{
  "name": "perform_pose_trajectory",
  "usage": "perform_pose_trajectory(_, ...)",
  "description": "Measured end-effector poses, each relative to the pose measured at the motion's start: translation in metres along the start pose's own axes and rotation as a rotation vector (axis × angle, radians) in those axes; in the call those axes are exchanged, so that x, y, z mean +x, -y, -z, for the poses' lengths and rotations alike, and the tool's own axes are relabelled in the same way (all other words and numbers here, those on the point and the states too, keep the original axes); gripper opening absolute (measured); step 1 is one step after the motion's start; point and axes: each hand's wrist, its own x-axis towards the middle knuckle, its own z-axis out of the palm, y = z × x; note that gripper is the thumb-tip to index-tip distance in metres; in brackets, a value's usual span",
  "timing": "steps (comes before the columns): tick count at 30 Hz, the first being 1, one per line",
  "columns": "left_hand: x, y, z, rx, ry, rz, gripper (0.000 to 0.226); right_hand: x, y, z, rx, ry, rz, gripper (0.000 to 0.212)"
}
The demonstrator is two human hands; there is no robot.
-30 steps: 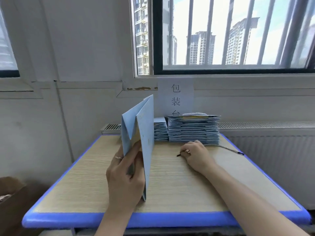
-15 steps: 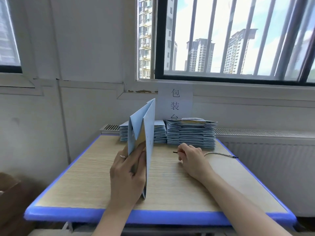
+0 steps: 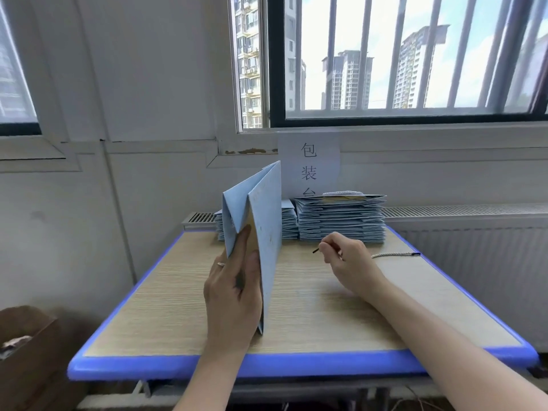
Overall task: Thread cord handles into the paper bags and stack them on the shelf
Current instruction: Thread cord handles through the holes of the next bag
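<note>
My left hand [image 3: 234,289] grips a light blue folded paper bag [image 3: 267,221] and holds it upright on its edge in the middle of the table. To its right, my right hand [image 3: 347,259] pinches a pale cord handle [image 3: 391,255] near its black tip, which points left toward the bag. The rest of the cord trails right across the tabletop to its other black end. Two stacks of flat blue bags [image 3: 341,221] stand at the back of the table; the left one is partly hidden behind the held bag.
The wooden table [image 3: 166,315] has a blue rim. A radiator grille [image 3: 462,210] runs behind it under a barred window. A paper sign [image 3: 309,164] hangs on the wall. A brown cardboard box [image 3: 26,336] sits low at the left.
My right hand has lifted the cord's black tip off the table and moved it slightly left toward the bag. The left hand keeps the bag upright, almost unmoved.
</note>
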Motion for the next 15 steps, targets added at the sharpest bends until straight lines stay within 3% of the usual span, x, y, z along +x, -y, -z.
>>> perform_pose_trajectory(8, 0.001, -0.006, 0.001, 0.036, 0.025, -0.037, 0.044, -0.013, 0.078, 0.012, 0.358, -0.153, 0.145, 0.022)
perform_pose_trajectory(15, 0.000, -0.001, 0.000, 0.024, 0.016, -0.049, 0.048, -0.014, 0.109, 0.007, 0.325, -0.157, 0.279, 0.021)
